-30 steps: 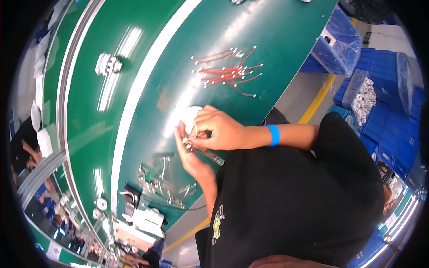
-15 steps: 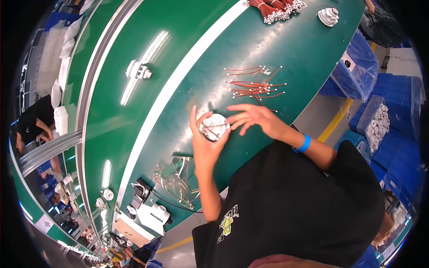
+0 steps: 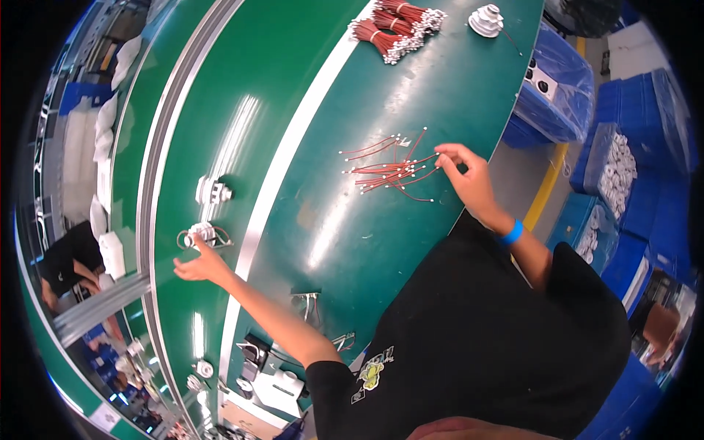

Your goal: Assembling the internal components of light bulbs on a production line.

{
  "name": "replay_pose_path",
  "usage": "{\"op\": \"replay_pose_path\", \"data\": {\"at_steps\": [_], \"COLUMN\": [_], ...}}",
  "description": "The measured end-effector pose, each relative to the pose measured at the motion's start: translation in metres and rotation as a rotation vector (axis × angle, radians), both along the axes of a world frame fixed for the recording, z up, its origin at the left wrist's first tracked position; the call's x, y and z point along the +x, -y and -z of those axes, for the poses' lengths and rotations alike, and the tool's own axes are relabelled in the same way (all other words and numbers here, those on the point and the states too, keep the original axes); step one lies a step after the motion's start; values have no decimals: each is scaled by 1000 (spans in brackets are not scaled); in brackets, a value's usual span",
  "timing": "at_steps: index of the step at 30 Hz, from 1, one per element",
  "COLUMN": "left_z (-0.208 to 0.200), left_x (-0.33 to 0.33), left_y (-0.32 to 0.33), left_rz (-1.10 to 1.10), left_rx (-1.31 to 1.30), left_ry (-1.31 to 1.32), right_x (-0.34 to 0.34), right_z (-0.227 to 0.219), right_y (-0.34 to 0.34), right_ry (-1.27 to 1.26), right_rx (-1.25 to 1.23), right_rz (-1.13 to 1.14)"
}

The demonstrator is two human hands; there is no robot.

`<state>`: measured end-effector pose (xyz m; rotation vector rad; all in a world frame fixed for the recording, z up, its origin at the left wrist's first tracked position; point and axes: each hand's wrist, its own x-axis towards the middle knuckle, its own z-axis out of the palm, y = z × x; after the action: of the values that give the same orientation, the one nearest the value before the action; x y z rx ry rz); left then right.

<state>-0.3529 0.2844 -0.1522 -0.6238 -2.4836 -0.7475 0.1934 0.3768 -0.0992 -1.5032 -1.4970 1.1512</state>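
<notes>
On the green belt to the left, my left hand (image 3: 202, 267) is open, its fingers apart, with a fingertip at a round white plastic part (image 3: 201, 234). A red wire loops out around that part. A second white part (image 3: 213, 191) sits just beyond it. Over the dark green table my right hand (image 3: 471, 182) pinches the white-tipped end of a red wire. That wire belongs to a loose spread of red wires (image 3: 385, 174) with small white connectors, and the others lie on the table.
Bundled red wires (image 3: 396, 28) and a stepped white part (image 3: 485, 20) lie at the table's far end. Circuit boards (image 3: 308, 299) and a white device (image 3: 279, 389) are near my left arm. Blue bins (image 3: 632, 165) stand right. Across the belt is another person (image 3: 70, 260).
My left hand has carried the white part from above the table to the belt on the left and loosened its grasp. My right hand has moved to the loose wires and gripped one end.
</notes>
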Motion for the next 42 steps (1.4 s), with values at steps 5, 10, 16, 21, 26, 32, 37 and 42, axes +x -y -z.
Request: {"op": "replay_pose_path", "data": {"at_steps": [5,10,16,21,26,32,37,42], "left_z": [-67,-30,-57,-41,-38,-51,-75,-84], "left_x": [86,30,19,118,246,283,292,298], "left_y": [-85,-100,-93,-22,27,47,68,81], "left_rz": [798,856,739,684,574,462,504,495], "left_rx": [-386,-982,-582,44,249,147,-89,-126], "left_ry": [-24,-289,850,968,1090,974,914,902], "right_x": [-2,-26,-27,-35,-36,-61,-66,-79], "right_z": [-3,-2,4,-15,-40,-47,-25,-33], "right_y": [-36,-64,-73,-68,-56,-24,13,16], "right_ry": [335,529,574,681,732,-81,324,463], "right_rx": [481,715,701,697,538,-137,332,474], "right_rz": [-229,-664,-896,-771,-324,-515,-781,-809]}}
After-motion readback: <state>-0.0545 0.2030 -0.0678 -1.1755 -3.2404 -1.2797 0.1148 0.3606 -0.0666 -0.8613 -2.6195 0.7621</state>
